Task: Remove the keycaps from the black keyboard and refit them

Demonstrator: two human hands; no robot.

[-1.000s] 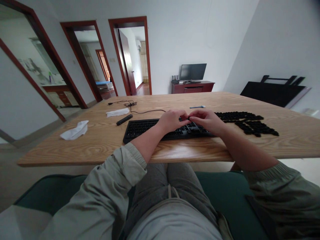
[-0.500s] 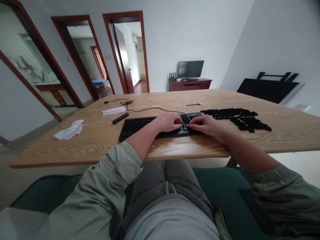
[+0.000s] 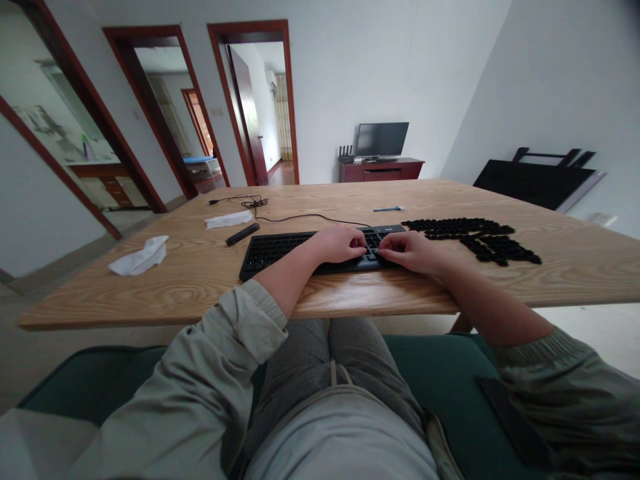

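A black keyboard (image 3: 273, 252) lies along the front edge of the wooden table. My left hand (image 3: 340, 245) rests across its right half with the fingers curled inward near the arrow-key area. Close beside it, my right hand (image 3: 411, 251) is over the keyboard's right end, thumb and fingers drawn together in a pinch. Whatever either hand's fingertips hold is too small or hidden to make out. Several loose black keycaps (image 3: 457, 227) lie in rows right of the keyboard, and a further group of keycaps (image 3: 500, 249) sits nearer to me.
On the wooden table (image 3: 175, 300) lie a crumpled white tissue (image 3: 143, 257), a folded tissue (image 3: 229, 220) and a black stick-like object (image 3: 243, 234). The keyboard's cable (image 3: 310, 217) runs behind it to a coil. A small blue brush-like tool (image 3: 389, 209) lies farther back.
The view has shifted very slightly. Both hands stay at nearly the same place on the keyboard, and the things on the table keep their places.
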